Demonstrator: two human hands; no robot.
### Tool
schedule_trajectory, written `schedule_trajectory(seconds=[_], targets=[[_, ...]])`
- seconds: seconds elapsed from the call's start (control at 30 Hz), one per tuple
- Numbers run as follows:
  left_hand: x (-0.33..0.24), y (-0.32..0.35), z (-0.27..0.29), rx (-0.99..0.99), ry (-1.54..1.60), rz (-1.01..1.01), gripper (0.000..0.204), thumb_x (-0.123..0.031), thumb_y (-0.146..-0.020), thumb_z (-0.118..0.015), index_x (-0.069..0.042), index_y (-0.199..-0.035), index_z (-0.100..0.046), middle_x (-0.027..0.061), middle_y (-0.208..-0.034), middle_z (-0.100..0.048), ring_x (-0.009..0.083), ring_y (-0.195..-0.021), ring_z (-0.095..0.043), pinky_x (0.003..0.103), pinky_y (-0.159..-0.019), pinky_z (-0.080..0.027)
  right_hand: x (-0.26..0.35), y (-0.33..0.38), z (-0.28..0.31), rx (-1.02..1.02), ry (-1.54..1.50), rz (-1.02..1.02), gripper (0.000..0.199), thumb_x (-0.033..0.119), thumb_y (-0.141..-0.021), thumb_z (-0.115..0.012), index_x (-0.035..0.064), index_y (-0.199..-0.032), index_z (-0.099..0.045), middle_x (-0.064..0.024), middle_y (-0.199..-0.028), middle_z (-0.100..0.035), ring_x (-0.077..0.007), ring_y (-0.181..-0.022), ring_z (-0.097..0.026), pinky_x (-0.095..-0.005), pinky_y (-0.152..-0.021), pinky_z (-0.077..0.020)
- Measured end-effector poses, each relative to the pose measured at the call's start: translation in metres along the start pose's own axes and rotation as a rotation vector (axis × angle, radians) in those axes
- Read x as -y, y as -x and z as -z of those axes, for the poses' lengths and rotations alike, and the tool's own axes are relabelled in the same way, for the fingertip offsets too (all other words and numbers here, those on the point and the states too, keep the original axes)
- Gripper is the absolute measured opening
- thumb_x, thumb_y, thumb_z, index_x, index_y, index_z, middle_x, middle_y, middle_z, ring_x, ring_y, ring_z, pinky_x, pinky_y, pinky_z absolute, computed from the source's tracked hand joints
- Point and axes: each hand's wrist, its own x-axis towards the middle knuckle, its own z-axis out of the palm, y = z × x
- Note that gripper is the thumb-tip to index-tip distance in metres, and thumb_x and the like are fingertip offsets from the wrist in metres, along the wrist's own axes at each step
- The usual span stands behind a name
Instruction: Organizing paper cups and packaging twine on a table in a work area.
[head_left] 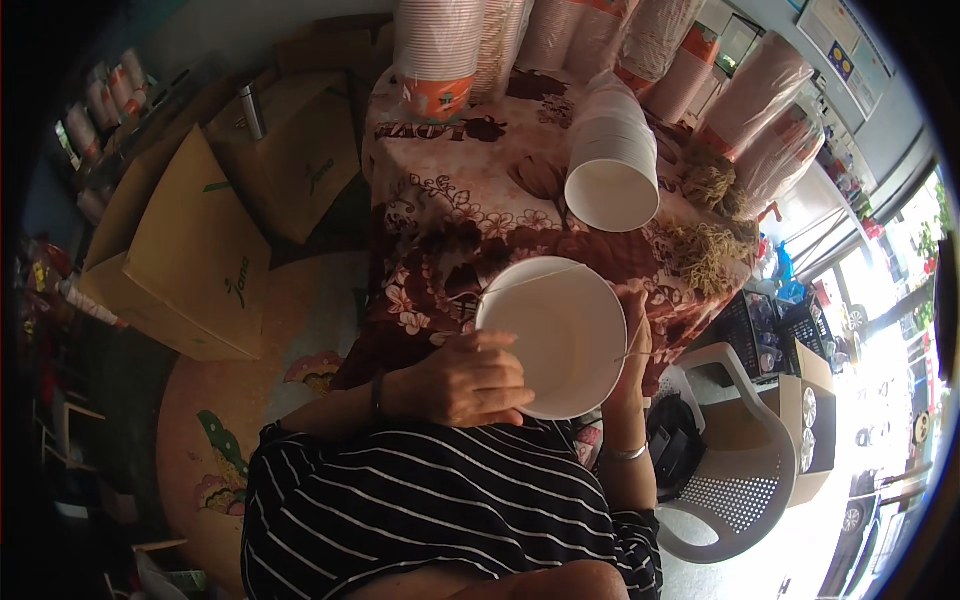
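Observation:
A white paper bowl (565,330) is held over my lap, its mouth facing up at me. My left hand (470,380) grips its near left rim, fingers curled over the edge. My right hand (632,350) holds the right rim, and a thin tan rubber band (535,277) stretches across the bowl's top toward that hand. Just beyond, a stack of white paper bowls (612,150) lies on its side on the table with a floral cloth (440,200).
Heaps of tan rubber bands (705,250) lie on the cloth at right. Wrapped stacks of cups (437,50) stand at the back. Cardboard boxes (195,250) sit at left, a plastic chair (740,470) at lower right. My striped clothing (430,520) fills the bottom.

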Motion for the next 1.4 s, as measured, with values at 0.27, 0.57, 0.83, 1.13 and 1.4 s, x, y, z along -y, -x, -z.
schedule_trajectory(seconds=[0.27,0.57,0.83,1.13,1.4], targets=[[0.029,0.017,0.027,-0.544,0.106,0.493,0.016,-0.002,-0.088,-0.058,0.001,-0.103,-0.062,0.0119,-0.097,-0.062,0.0211,-0.083,-0.060,0.029,-0.078,-0.047,-0.003,0.004,-0.006,-0.029,-0.198,-0.162,0.041,0.040,-0.102,-0.036,0.0057,-0.094,-0.057,-0.0077,-0.103,-0.061,-0.0201,-0.094,-0.059,-0.0358,-0.087,-0.0495],[0.031,0.016,0.020,-0.329,0.348,0.708,0.025,-0.001,-0.084,-0.066,-0.002,-0.108,-0.063,0.0081,-0.102,-0.062,0.0159,-0.092,-0.060,0.026,-0.076,-0.049,-0.006,0.003,-0.003,0.023,-0.336,-0.278,0.041,0.043,-0.100,-0.038,0.0081,-0.095,-0.058,-0.0065,-0.096,-0.063,-0.0213,-0.090,-0.061,-0.0365,-0.083,-0.0516],[0.030,0.015,0.017,-0.414,0.216,0.589,0.015,0.002,-0.082,-0.066,-0.003,-0.097,-0.066,0.0066,-0.088,-0.064,0.0159,-0.079,-0.062,0.026,-0.069,-0.050,-0.007,0.005,-0.004,0.015,-0.166,-0.181,0.044,0.042,-0.101,-0.035,0.0053,-0.094,-0.059,-0.0071,-0.096,-0.064,-0.0186,-0.086,-0.061,-0.0326,-0.079,-0.0518],[0.027,0.005,0.028,-0.311,-0.200,0.217,0.018,0.003,-0.076,-0.069,-0.001,-0.093,-0.064,0.0095,-0.086,-0.063,0.0246,-0.076,-0.062,0.033,-0.068,-0.051,-0.005,0.007,-0.010,-0.031,-0.082,-0.173,0.045,0.042,-0.101,-0.036,0.0054,-0.094,-0.061,-0.0059,-0.088,-0.064,-0.0136,-0.077,-0.061,-0.0263,-0.070,-0.0506],[0.032,0.009,0.033,-0.245,-0.315,0.085,0.017,0.002,-0.075,-0.069,0.000,-0.091,-0.064,0.0100,-0.092,-0.062,0.0260,-0.083,-0.061,0.036,-0.073,-0.051,0.002,0.010,-0.013,0.034,0.121,-0.104,0.043,0.039,-0.102,-0.034,0.0047,-0.100,-0.060,-0.0059,-0.088,-0.064,-0.0128,-0.078,-0.061,-0.0271,-0.073,-0.0511]])
